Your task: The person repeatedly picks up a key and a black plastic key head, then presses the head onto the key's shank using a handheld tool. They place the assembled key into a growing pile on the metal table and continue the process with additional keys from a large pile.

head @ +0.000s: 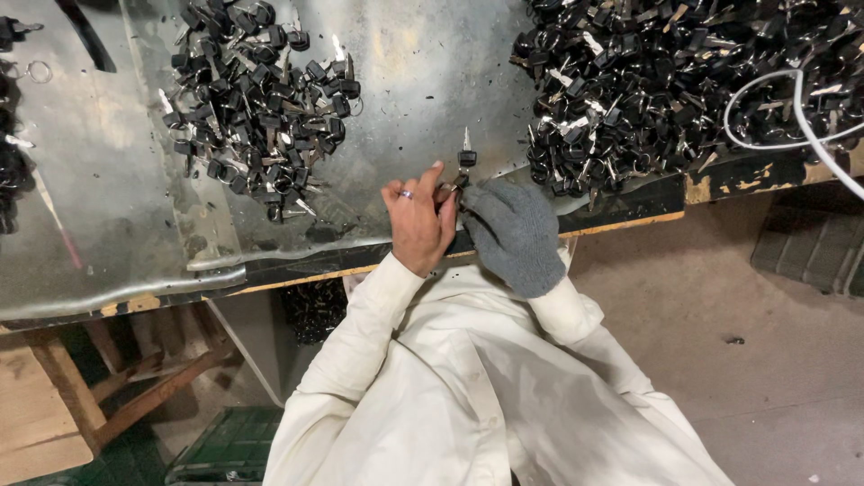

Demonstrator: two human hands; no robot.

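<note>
Left hand: the bare left hand (417,225), a ring on one finger, is closed in a pinch on something small at the fingertips; what is pinched cannot be told.
Right hand: the right hand in a grey knitted glove (511,232) is closed against the left, both meeting at the near edge of the desk.
Held item: a small key with a black plastic head and silver metal blade (466,153) is held upright just above the two hands, blade pointing up.
Desk: a dented grey sheet-metal desk (108,198) carries the work.
Stock left: a smaller heap of black-headed keys (256,99) lies well apart from the hands.
Stock right: a larger heap of black-headed keys (648,81) lies near the gloved hand.
Cable: a white cable (801,108) is draped over the larger heap.
Risk, drop: the key is judged liable to slip over the desk edge onto the concrete floor (720,342), the grip being at the rim.
Risk, snag: the glove knit may be caught on a blade.
Risk, mixing: keys may be nudged between heaps.
</note>
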